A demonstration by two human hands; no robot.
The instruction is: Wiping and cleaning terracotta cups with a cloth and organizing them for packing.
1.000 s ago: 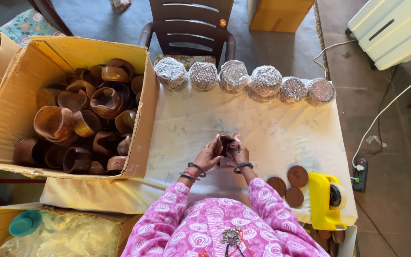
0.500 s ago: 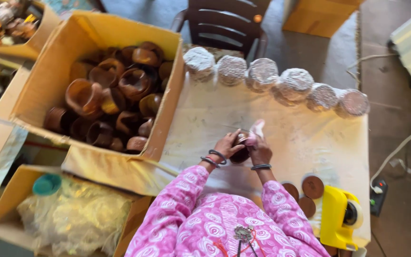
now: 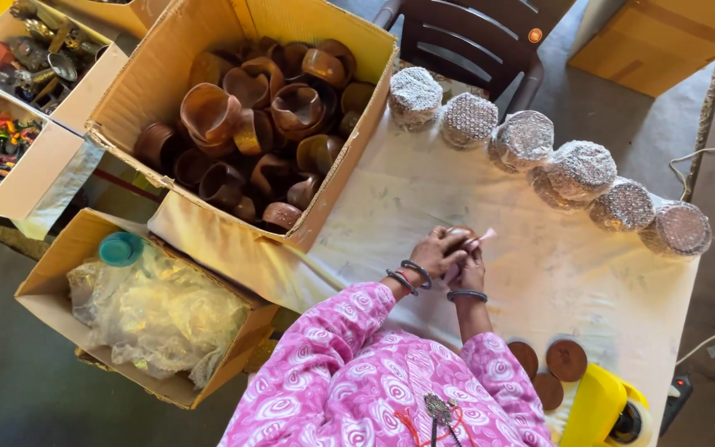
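Left hand (image 3: 439,252) and right hand (image 3: 470,266) pressed together over the white-covered tabletop (image 3: 573,257), fingers curled round a small brown clay cup (image 3: 458,237) at their 12 o'clock edge, cardboard box of brown cups (image 3: 258,124) at 10 o'clock.

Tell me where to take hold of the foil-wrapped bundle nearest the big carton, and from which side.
Take the foil-wrapped bundle around its rounded sides, probably coming straight down from above. It stands as a short drum with its flat top up; the carton crowds one flank, a neighbouring bundle touches the other, and a chair stands behind. Both hands, left hand and right hand, are busy with a small brown cup.
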